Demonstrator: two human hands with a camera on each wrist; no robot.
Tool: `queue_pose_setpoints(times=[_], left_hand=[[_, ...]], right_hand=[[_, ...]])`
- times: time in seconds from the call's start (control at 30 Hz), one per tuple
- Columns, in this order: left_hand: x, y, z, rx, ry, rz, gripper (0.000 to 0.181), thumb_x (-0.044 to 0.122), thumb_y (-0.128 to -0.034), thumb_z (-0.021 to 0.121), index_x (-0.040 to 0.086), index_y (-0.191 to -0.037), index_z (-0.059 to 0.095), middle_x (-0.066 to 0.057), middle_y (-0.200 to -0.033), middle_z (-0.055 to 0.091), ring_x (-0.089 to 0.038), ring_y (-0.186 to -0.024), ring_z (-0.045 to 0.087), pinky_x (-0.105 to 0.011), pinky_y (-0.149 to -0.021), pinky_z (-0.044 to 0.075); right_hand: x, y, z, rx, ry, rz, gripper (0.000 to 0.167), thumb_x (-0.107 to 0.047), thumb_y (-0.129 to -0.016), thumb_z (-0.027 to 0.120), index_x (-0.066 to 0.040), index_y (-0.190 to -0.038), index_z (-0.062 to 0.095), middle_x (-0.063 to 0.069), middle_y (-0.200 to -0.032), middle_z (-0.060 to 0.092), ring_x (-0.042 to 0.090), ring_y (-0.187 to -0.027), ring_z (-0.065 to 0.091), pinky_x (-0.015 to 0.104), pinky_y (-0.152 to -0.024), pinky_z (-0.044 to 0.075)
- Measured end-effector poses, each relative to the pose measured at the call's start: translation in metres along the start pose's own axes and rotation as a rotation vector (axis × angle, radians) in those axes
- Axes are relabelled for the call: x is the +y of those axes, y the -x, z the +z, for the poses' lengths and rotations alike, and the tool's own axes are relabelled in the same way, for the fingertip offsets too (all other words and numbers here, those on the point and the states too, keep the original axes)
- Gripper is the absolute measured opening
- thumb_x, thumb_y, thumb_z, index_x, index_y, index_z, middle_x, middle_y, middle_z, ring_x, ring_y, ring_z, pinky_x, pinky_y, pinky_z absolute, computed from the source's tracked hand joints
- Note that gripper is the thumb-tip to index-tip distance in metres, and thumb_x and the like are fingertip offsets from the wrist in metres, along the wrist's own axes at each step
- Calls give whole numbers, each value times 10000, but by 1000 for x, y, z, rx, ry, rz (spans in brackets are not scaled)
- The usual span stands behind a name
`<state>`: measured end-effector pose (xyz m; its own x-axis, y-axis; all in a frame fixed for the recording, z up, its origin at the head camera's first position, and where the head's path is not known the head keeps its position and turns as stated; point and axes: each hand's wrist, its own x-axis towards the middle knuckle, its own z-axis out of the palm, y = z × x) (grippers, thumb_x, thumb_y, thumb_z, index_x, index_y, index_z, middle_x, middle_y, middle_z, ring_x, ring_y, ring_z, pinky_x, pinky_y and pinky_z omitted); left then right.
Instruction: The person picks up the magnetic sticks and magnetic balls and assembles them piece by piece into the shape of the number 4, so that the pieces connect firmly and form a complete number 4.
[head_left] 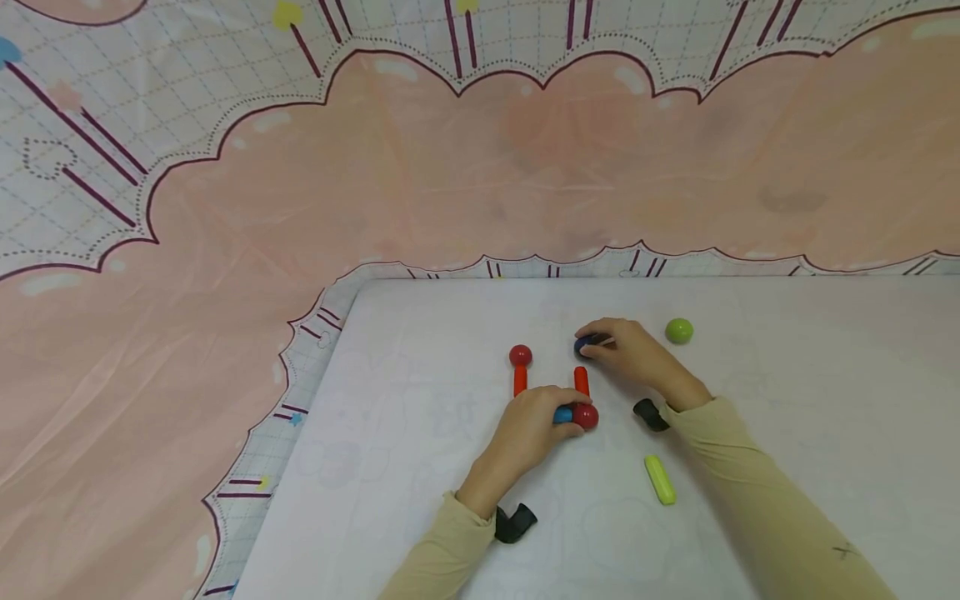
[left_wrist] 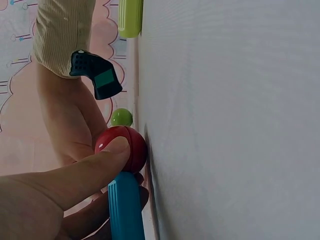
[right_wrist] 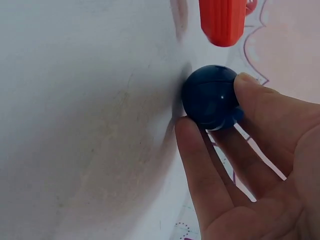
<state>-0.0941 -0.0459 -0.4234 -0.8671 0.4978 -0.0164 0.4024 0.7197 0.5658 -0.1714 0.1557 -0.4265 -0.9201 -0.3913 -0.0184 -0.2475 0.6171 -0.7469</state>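
The left hand grips a red ball between thumb and fingers; a blue stick joins that ball. From the ball a red stick points away towards the far side. In the right hand a dark blue ball is pinched, just beyond the free end of the red stick. The right wrist view shows the dark blue ball held by thumb and fingertips, a gap between it and the red stick. Another red ball with a red stick lies beyond the left hand.
On the white table a green ball lies beyond the right wrist. A black curved piece is beside the right sleeve, a yellow-green stick nearer. Another black curved piece touches or adjoins the left sleeve in view.
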Motion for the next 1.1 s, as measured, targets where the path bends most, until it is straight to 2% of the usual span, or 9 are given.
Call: queue_pose_setpoints(times=[0.3, 1.1], left_hand=[[1, -1, 0, 3, -15, 9, 361, 227, -827, 810, 203, -1179, 736, 33, -1113, 726, -111, -1007, 650, -251, -898, 524], [-2, -1, 1, 10, -11, 5, 367, 238, -834, 805, 207, -1192, 731, 34, -1101, 725, -107, -971, 641, -225, -870, 522]], right_hand=[[-4, 1, 3, -16, 14, -26, 289, -61, -947, 654, 43, -1217, 657, 195, -1197, 669, 329, -1073, 646, 483, -953, 527], [-8, 2, 9, -24, 9, -24, 284, -91, -946, 668, 31, -1202, 666, 171, -1163, 681, 296, -1025, 660, 470, -939, 539]])
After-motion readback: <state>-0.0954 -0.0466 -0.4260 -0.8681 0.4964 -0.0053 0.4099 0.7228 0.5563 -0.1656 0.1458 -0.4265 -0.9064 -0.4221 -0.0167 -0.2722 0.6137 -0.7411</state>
